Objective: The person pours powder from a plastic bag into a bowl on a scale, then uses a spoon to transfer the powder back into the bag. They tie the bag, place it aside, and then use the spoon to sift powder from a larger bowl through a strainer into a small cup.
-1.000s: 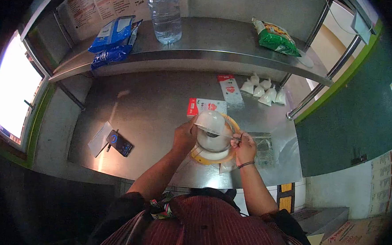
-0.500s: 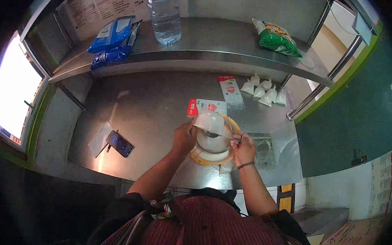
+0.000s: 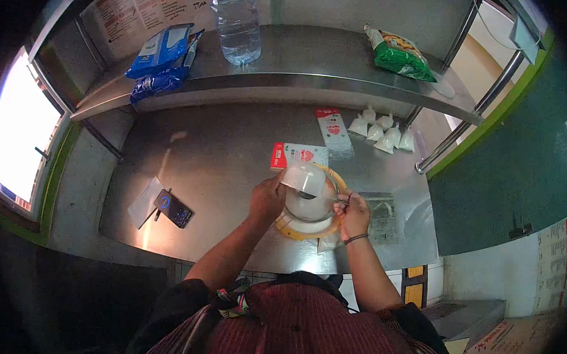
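Note:
My left hand [image 3: 269, 197] is closed on the edge of a small white bowl [image 3: 303, 177], which is tilted over a round yellow-rimmed container [image 3: 338, 178]. Inside that container show a metal ring and something white. Between the fingers of my right hand [image 3: 354, 214] is the thin metal handle of what looks like a spoon [image 3: 340, 200]; its far end lies at the bowl's mouth and is hard to make out. Just behind the container lies a red and white box [image 3: 299, 154]. A clear plastic packet [image 3: 382, 217] is flat beside my right hand.
Several small knotted bags of white powder [image 3: 387, 140] stand at the back right, near another red and white packet [image 3: 333, 128]. A phone [image 3: 173, 208] lies at left. The raised shelf [image 3: 290, 54] holds a water bottle [image 3: 236, 30], blue packs [image 3: 163, 62] and a green pack [image 3: 402, 57].
The white bowl has shifted very slightly to the right and down with my left hand. My right hand stays at nearly the same spot, still gripping the handle.

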`<state>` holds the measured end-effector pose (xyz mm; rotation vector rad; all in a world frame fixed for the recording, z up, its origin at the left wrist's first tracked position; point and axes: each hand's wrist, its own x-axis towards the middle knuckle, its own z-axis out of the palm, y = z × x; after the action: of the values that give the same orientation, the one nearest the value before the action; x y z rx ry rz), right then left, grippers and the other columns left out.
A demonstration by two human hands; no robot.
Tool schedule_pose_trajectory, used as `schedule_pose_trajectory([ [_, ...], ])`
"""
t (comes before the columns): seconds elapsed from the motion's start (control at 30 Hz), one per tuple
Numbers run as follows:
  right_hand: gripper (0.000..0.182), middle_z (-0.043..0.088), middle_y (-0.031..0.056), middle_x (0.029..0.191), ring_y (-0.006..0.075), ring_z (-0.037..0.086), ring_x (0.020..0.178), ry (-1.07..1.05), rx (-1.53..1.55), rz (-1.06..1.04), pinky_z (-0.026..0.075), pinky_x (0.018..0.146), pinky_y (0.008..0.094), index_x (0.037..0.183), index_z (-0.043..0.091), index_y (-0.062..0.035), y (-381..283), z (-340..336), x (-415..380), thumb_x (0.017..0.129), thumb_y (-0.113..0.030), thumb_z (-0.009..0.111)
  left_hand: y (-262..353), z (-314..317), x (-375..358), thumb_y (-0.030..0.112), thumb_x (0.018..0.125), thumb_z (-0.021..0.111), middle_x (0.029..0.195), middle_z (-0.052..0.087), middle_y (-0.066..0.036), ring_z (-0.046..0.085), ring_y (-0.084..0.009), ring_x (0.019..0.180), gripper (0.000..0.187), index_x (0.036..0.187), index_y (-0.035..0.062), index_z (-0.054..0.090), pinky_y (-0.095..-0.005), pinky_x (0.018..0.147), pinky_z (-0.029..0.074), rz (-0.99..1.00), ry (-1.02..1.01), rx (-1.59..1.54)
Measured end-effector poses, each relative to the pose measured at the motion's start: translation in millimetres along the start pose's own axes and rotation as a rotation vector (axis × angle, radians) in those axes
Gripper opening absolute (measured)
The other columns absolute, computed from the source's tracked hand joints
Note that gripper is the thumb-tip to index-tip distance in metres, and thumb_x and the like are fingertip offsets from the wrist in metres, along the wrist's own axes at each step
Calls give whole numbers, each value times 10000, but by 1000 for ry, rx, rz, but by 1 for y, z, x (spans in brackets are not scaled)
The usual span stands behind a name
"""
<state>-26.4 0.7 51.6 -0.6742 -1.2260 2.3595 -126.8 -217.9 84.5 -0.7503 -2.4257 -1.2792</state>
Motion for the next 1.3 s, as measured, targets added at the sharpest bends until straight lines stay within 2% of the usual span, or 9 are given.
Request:
schedule_pose_trajectory([
  [0.07, 286, 655, 110, 906, 141, 621, 635, -8, 17, 11, 520, 556, 240, 1198, 541, 24, 1, -2, 0, 1064, -211, 446, 14, -8, 3, 82, 893, 579, 979, 695, -223, 692, -365, 887, 395, 1283, 36, 624, -432, 806, 545, -147, -87, 54],
  [0.2, 292, 657, 115, 906, 146, 623, 634, -23, 38, 24, 529, 566, 250, 1205, 544, 30, 2, -2, 0, 1061, -205, 448, -5, 2, -2, 95, 901, 576, 974, 692, -224, 689, -366, 878, 400, 1295, 44, 618, -437, 794, 545, -65, -29, 3],
  [0.27, 289, 658, 117, 905, 147, 624, 634, -19, 54, 30, 535, 573, 254, 1206, 547, 30, 0, -2, 1, 1060, -200, 450, -4, 2, -1, 96, 900, 568, 971, 691, -226, 688, -368, 870, 396, 1290, 48, 620, -441, 795, 547, -21, -35, 75],
  [0.4, 279, 658, 119, 902, 147, 625, 638, -21, 47, 21, 546, 589, 261, 1195, 551, 26, 0, 0, 0, 1060, -197, 451, -3, 2, 1, 87, 893, 569, 968, 690, -228, 689, -366, 869, 383, 1268, 42, 632, -446, 804, 547, -58, -36, 38],
  [0.57, 275, 658, 120, 900, 147, 627, 638, -31, 70, 21, 549, 595, 261, 1185, 549, 24, 0, -1, 1, 1060, -201, 452, -13, 7, -1, 63, 880, 572, 951, 688, -238, 690, -370, 851, 379, 1253, 36, 636, -454, 781, 552, 30, 16, 65],
  [0.83, 274, 656, 109, 899, 132, 622, 641, -51, 76, 24, 510, 570, 240, 1182, 535, 25, -5, 1, -3, 1062, -207, 453, 0, 0, 0, 68, 876, 580, 941, 692, -233, 694, -370, 841, 382, 1252, 36, 638, -450, 769, 554, -31, -15, 66],
  [1.0, 289, 658, 100, 904, 130, 618, 644, -47, 21, -11, 507, 569, 238, 1202, 529, 30, -4, 2, -4, 1063, -210, 447, -6, 3, 1, 70, 876, 576, 929, 691, -226, 691, -370, 827, 385, 1256, 42, 632, -457, 752, 551, 22, 5, 82],
  [1.07, 292, 659, 100, 905, 130, 618, 645, -33, 11, -13, 508, 569, 236, 1204, 532, 30, -8, 5, -5, 1064, -211, 443, -4, 3, 0, 74, 882, 569, 935, 693, -219, 690, -368, 835, 385, 1262, 52, 628, -457, 762, 551, -32, -25, 67],
  [1.3, 317, 670, 100, 902, 121, 622, 650, -38, -35, -43, 518, 572, 229, 1202, 551, 28, -7, 4, -7, 1066, -238, 446, -5, 4, -4, 68, 884, 567, 943, 694, -218, 687, -372, 856, 381, 1259, 57, 631, -447, 768, 550, -24, 7, 58],
])
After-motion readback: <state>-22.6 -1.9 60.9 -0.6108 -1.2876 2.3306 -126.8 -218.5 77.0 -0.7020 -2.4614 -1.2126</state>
